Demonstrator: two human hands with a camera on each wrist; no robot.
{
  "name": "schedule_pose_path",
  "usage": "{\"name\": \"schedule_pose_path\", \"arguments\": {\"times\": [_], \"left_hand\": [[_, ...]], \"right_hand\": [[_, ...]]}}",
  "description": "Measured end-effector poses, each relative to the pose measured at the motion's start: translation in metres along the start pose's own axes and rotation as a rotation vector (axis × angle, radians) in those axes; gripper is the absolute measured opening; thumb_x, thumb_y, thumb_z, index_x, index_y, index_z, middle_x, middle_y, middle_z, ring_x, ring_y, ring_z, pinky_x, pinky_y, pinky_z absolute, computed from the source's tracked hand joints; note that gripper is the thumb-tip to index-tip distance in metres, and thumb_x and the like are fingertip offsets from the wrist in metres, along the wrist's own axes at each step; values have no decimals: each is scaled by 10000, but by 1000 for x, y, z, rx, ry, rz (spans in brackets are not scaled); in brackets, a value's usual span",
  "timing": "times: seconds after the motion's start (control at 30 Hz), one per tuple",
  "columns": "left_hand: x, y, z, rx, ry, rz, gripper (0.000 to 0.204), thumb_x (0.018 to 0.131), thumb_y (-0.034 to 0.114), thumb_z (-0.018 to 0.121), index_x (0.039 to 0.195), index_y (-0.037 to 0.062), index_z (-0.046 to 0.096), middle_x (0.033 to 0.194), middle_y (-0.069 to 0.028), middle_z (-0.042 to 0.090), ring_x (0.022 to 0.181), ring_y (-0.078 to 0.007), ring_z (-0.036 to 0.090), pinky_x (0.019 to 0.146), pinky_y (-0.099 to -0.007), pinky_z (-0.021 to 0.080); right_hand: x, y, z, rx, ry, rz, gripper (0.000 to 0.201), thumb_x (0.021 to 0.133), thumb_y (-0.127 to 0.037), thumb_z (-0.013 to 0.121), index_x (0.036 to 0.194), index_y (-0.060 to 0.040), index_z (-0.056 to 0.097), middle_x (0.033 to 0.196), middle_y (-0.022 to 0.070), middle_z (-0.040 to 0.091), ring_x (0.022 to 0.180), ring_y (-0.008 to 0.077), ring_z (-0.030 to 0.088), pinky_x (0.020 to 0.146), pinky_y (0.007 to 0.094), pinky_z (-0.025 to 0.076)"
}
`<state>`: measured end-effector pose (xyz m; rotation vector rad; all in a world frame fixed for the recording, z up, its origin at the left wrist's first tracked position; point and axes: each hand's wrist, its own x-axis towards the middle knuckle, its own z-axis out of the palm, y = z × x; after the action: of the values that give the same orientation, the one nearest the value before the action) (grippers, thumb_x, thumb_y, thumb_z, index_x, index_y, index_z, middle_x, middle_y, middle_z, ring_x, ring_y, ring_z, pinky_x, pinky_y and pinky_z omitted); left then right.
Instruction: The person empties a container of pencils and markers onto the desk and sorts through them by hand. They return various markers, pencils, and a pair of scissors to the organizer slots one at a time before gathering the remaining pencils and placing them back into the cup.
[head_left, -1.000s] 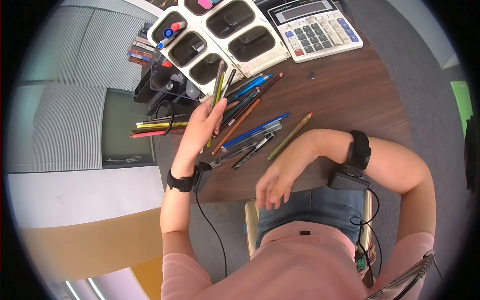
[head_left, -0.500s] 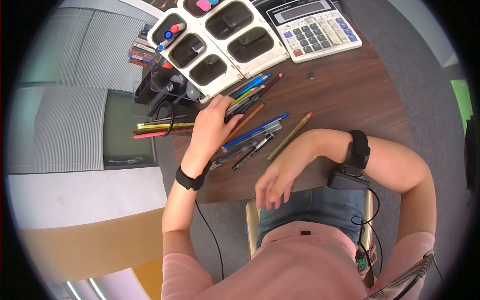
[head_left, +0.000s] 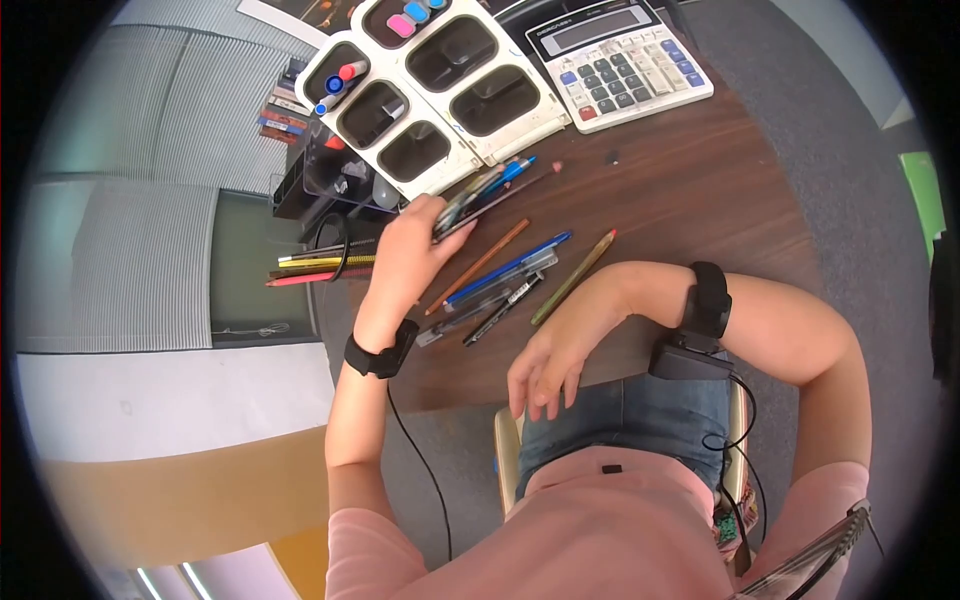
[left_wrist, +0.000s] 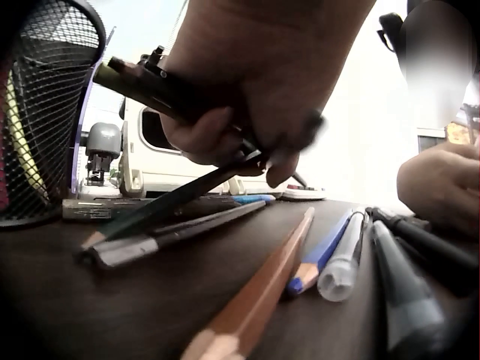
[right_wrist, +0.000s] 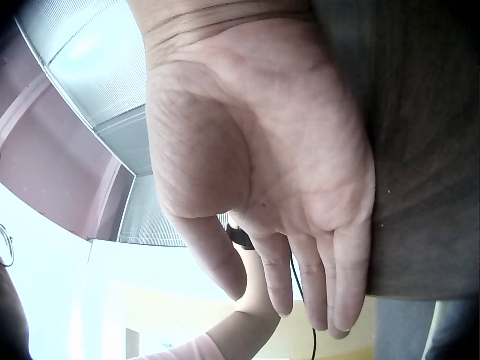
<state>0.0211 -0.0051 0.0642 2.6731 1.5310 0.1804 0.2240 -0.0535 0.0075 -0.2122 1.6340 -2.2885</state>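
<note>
In the head view my left hand (head_left: 408, 255) grips a blurred bundle of pencils and pens (head_left: 465, 203) beside the organizer's front edge. The left wrist view shows an olive pencil (left_wrist: 135, 90) running back through the curled fingers, with a dark green pencil (left_wrist: 165, 199) slanting down below them. To the right lie a brown pencil (head_left: 478, 267), a blue pencil (head_left: 520, 262), clear-barrelled pens (left_wrist: 346, 255) and a black pen (head_left: 503, 310). My right hand (head_left: 555, 355) rests at the table's near edge, its fingers relaxed and palm bare, near an olive pencil with a red end (head_left: 578, 275).
A white desk organizer (head_left: 490, 150) with dark compartments stands at the back, some markers (head_left: 345, 80) in it. Right of it lies a calculator (head_left: 620, 70). A black mesh pen cup (left_wrist: 52, 97) with pencils stands on the left. The dark wooden table (head_left: 700, 190) curves away right.
My left hand has gone from holding a few pencils upright down to the pile, and now grips a larger bundle lying low. The right hand has stayed in place.
</note>
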Motion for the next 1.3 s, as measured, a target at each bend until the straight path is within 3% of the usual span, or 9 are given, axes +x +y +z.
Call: {"name": "schedule_pose_path", "arguments": {"times": [0.07, 0.17, 0.3, 0.47, 0.7, 0.87, 1.07, 1.2, 1.3], "left_hand": [[-1, -7, -4, -52, 64, 45, 240, 840, 203, 636, 901, -18, 569, 781, -115, 562, 714, -287, 572, 624, -352, 438], [-4, -7, -19, -535, 7, -265, 339, 950, 307, 544, 808, 0, 563, 695, 4, 481, 661, -94, 435, 607, -273, 372], [-5, 2, -27, -723, -78, -301, 351, 961, 339, 514, 770, 48, 559, 670, 29, 442, 653, -59, 400, 593, -232, 345], [-4, 7, -19, -720, -110, -249, 365, 959, 329, 517, 772, 21, 576, 670, 3, 500, 654, -81, 444, 607, -249, 379], [-4, 5, -14, -329, -292, -254, 341, 919, 314, 566, 814, -2, 636, 717, -133, 609, 681, -222, 573, 668, -315, 437], [-7, -7, -10, -177, -242, -210, 252, 926, 242, 560, 889, 2, 628, 664, -93, 573, 622, -171, 542, 606, -307, 419], [-7, 11, -25, -315, -117, -325, 198, 888, 193, 616, 942, 2, 618, 652, -84, 582, 547, -111, 526, 553, -279, 412], [-8, 12, -24, -387, -39, -359, 243, 853, 143, 643, 1045, -3, 614, 678, -118, 629, 583, -176, 593, 594, -329, 457], [-9, 14, -24, -346, 122, -178, 315, 877, 222, 640, 1088, -9, 608, 698, -81, 644, 586, -126, 569, 588, -300, 449]], "right_hand": [[0, 0, -1, -17, -9, 1, 419, 944, -259, 489, 1286, -18, 466, 1254, 177, 519, 1146, 258, 541, 962, 348, 452], [1, -1, -1, -32, -20, 6, 416, 961, -267, 458, 1297, -23, 454, 1277, 181, 510, 1162, 247, 529, 971, 350, 448], [1, -1, -1, -15, -20, 14, 425, 963, -278, 460, 1302, -23, 447, 1280, 181, 507, 1166, 251, 524, 977, 352, 445], [1, 1, -2, -13, -30, 6, 428, 964, -284, 461, 1303, -23, 446, 1282, 184, 504, 1166, 253, 524, 977, 353, 445], [2, 3, -1, 5, -7, -13, 417, 939, -258, 496, 1278, -16, 470, 1229, 172, 532, 1116, 266, 556, 947, 348, 456], [3, 3, -2, 16, -11, -8, 420, 939, -260, 496, 1281, -17, 468, 1232, 175, 529, 1120, 268, 554, 948, 349, 455], [3, 1, -3, -6, -32, 9, 428, 969, -281, 456, 1308, -21, 439, 1277, 184, 504, 1160, 256, 529, 973, 359, 451], [2, 0, -3, -5, -27, 12, 430, 968, -280, 457, 1310, -20, 436, 1282, 186, 502, 1165, 255, 527, 974, 360, 450], [2, 0, -3, 3, -34, 8, 432, 969, -277, 454, 1312, -16, 433, 1284, 186, 501, 1168, 255, 527, 974, 361, 449]]}}
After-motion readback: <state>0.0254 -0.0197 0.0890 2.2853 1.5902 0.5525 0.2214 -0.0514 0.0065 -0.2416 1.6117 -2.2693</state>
